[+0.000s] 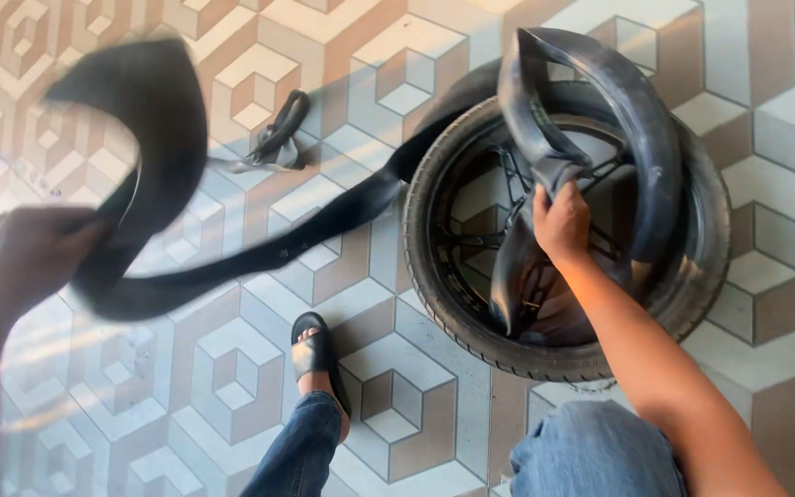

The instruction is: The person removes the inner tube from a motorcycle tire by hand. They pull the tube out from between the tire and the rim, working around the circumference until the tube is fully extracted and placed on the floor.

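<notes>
A black tyre on its wheel [471, 313] lies flat on the patterned floor at the right. A limp black inner tube [324, 230] stretches from the tyre across the floor to the left. My right hand [561, 224] grips a bunched part of the tube over the wheel's middle, with a loop of it [618, 92] arching above. My left hand [34, 253], blurred, holds the tube's other end at the far left, where it curls upward [154, 120].
A small scrap of black rubber [278, 133] lies on the tiles beyond the tube. My left foot in a black sandal [316, 354] and my jeans-clad knees [591, 451] are at the bottom, close to the tyre.
</notes>
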